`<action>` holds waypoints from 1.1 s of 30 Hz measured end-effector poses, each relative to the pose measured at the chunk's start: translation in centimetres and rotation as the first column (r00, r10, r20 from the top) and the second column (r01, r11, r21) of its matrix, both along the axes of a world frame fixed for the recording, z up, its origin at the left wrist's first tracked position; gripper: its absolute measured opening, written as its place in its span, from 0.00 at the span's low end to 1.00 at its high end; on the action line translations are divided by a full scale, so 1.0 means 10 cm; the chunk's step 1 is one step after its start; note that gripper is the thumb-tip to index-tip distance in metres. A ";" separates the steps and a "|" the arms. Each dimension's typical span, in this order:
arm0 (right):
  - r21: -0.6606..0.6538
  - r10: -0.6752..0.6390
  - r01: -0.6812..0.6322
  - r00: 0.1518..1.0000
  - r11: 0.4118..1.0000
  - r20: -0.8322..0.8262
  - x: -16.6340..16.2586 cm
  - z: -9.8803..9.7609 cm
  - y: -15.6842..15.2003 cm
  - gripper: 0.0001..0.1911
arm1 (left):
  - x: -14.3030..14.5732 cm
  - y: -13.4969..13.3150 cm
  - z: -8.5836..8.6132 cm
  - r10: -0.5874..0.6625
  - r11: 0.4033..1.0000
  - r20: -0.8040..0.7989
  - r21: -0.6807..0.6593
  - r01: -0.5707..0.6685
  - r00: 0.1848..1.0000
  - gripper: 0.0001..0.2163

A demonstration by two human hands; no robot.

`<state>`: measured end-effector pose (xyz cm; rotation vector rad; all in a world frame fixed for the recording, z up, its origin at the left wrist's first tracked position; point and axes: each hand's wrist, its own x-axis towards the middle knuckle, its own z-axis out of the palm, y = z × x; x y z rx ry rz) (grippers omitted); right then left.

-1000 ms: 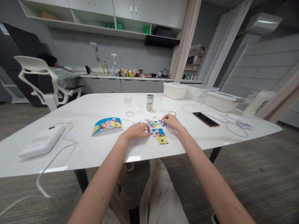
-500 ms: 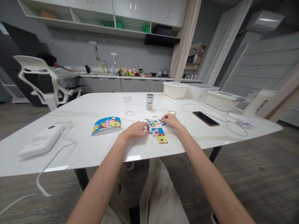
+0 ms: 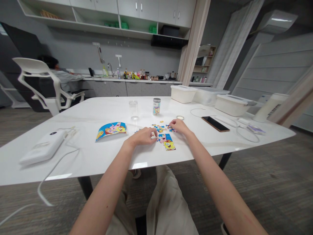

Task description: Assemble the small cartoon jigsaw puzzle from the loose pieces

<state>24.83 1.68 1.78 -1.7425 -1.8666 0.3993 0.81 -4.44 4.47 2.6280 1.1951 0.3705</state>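
Note:
My left hand (image 3: 144, 135) is closed at the left of a partly joined jigsaw puzzle (image 3: 168, 142), with a small puzzle piece (image 3: 153, 134) between thumb and forefinger. The joined part shows a yellow cartoon face and a pink figure on blue. Loose puzzle pieces (image 3: 160, 128) lie just behind it. My right hand (image 3: 180, 126) rests at the right end of these pieces, its fingers pinched together; what they grip, if anything, is hidden. Left of my left hand lies a curled picture sheet (image 3: 112, 130) with the same cartoon characters.
Behind the pieces stand a clear jar (image 3: 133, 110) and a printed can (image 3: 156, 107), with a round lid (image 3: 180, 117) nearby. A phone (image 3: 215, 124), cables and white bins (image 3: 183, 94) lie right. A white device (image 3: 44, 147) sits left. A person (image 3: 63, 78) sits beyond the table.
My left hand has shifted very slightly, and some loose pieces now show behind its wrist side. The right hand stays in the same place.

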 end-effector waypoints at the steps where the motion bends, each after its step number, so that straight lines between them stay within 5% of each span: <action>1: 0.000 -0.001 0.001 1.000 1.000 -0.001 0.00 0.00 0.00 0.07 | 0.00 0.00 -0.01 -0.003 1.000 0.002 0.002 0.003 1.000 0.11; 9: 0.091 0.056 -0.054 0.998 0.994 -0.030 -0.02 0.03 -0.01 0.07 | -0.01 0.02 -0.03 -0.014 1.000 0.006 -0.003 0.014 1.000 0.08; 12: 0.139 0.232 -0.224 0.972 0.965 -0.046 -0.06 0.07 -0.04 0.06 | -0.01 0.01 -0.01 -0.006 1.000 0.012 -0.007 0.006 1.000 0.08; 18: -0.003 0.543 -0.546 0.834 0.838 -0.101 -0.17 0.12 -0.16 0.09 | -0.01 0.01 0.00 0.027 1.000 0.027 -0.004 -0.027 0.999 0.11; 33: -0.013 0.532 -0.536 0.840 0.844 -0.108 -0.16 0.10 -0.15 0.09 | -0.02 0.05 -0.03 -0.031 0.999 -0.001 -0.016 0.031 1.000 0.16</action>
